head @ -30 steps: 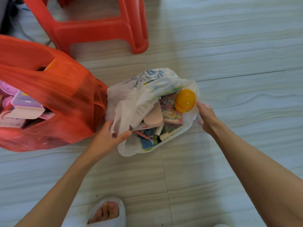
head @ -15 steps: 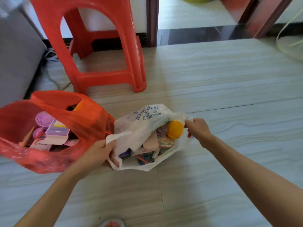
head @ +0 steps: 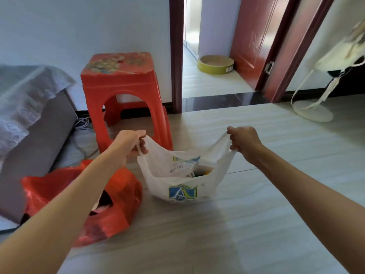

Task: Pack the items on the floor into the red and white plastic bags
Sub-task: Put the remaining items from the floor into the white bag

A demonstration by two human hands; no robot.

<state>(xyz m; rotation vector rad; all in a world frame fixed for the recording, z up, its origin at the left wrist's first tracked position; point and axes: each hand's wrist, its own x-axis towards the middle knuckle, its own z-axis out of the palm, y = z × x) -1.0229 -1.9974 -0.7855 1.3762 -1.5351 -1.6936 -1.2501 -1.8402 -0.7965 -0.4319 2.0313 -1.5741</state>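
Both hands are holding the white bag by its handles above the floor.

The red bag (head: 83, 202) is slumping on the floor at the left, soft and open-mouthed. The left hand (head: 129, 144) is pinching one handle of the white bag (head: 183, 180), fingers curled tight on the film; the right hand (head: 244, 142) is gripping the other handle likewise. The thin plastic is sagging under its load, so it is probably light yet slippery and tearable; the bunched handles look the safest hold.

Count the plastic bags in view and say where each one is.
2. The white bag hangs at centre, its handles gripped by the left hand and right hand. The red bag sits on the floor to its left, partly behind the left forearm.
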